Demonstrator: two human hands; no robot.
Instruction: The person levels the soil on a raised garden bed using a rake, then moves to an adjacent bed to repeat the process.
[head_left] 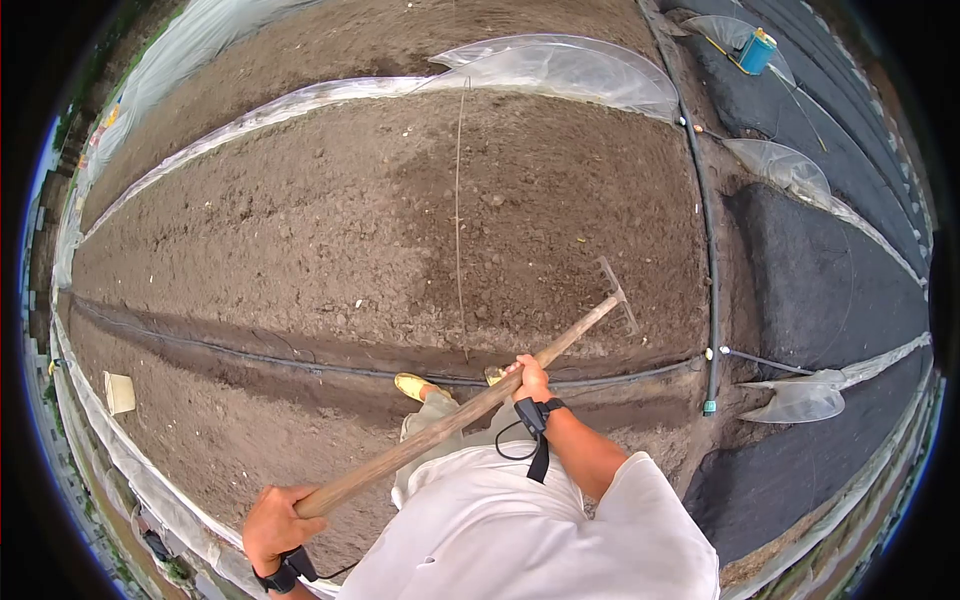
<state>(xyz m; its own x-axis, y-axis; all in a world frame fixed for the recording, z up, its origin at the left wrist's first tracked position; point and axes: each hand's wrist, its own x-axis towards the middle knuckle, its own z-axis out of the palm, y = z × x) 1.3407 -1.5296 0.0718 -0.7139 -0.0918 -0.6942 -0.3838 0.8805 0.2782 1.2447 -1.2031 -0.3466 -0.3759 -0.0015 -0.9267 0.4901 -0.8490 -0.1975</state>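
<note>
Both hands were closed on the long, pale wooden-handled rake — left hand at the butt, right hand midway — its stiff, head-heavy metal tines resting on the brown tilled soil bed.

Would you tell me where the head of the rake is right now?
In the head view the rake head rests on the raked soil bed, right of centre, beyond the right hand and just left of the black hose.
</note>
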